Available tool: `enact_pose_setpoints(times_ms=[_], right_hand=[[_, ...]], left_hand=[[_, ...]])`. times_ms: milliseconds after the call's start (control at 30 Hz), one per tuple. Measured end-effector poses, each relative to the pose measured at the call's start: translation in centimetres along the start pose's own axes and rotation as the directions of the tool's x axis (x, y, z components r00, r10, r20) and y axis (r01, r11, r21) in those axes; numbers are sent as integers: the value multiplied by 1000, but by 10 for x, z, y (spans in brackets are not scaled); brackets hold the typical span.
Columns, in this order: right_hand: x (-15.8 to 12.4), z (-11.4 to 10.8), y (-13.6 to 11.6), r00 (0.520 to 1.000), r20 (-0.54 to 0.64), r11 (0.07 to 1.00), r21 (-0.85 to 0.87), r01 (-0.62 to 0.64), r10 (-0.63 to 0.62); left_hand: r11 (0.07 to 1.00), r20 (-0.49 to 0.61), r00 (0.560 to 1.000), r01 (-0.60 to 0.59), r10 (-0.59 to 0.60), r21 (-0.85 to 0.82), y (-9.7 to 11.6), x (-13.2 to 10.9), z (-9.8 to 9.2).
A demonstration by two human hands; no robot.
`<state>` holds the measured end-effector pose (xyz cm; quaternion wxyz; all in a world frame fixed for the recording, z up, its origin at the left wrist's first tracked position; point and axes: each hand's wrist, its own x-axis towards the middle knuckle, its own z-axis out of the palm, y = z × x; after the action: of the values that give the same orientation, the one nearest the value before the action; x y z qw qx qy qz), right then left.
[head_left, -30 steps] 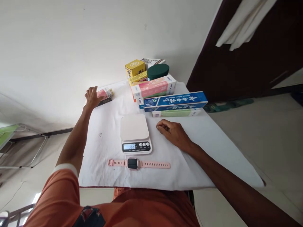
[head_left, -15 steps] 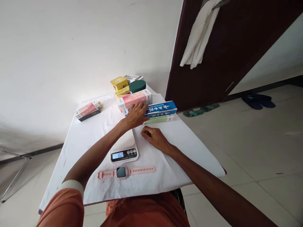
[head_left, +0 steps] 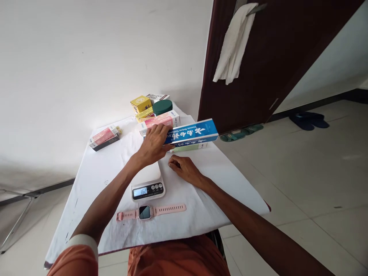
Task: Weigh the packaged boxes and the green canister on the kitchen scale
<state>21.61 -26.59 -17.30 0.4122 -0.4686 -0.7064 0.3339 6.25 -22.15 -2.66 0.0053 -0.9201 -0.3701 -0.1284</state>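
My left hand grips the near end of a long blue toothpaste box, thumb below and fingers over the top. The box is tilted up slightly above a green-and-white box, with another blue face showing just beneath it. My right hand rests on the cloth with its fingers curled in; whether it holds anything is hidden. Between my forearms a white kitchen scale shows a lit reading. In front of it lies a pink-strapped watch.
Behind my left hand are a pink-and-white box, a dark green lid and yellow boxes. Further left sits a pink box on a dark one. The white-clothed table stands by a wall and a dark door.
My left hand has closed on the blue toothpaste box and raised it a little off the stack. My right hand has stayed on the table.
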Motion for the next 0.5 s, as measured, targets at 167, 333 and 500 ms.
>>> enact_pose_setpoints(times_ms=[167,333,500], right_hand=[[-1,-5,-6,999,13,999,27,-47,46],[-2,-7,-11,993,26,987,109,-115,113],[-3,-6,-12,987,35,974,160,-163,159]], left_hand=[[990,-29,998,44,-48,-133,-24,-79,-43],[979,92,984,160,-149,-123,-53,-144,-35],[967,131,971,215,-198,-136,-67,-159,-8]])
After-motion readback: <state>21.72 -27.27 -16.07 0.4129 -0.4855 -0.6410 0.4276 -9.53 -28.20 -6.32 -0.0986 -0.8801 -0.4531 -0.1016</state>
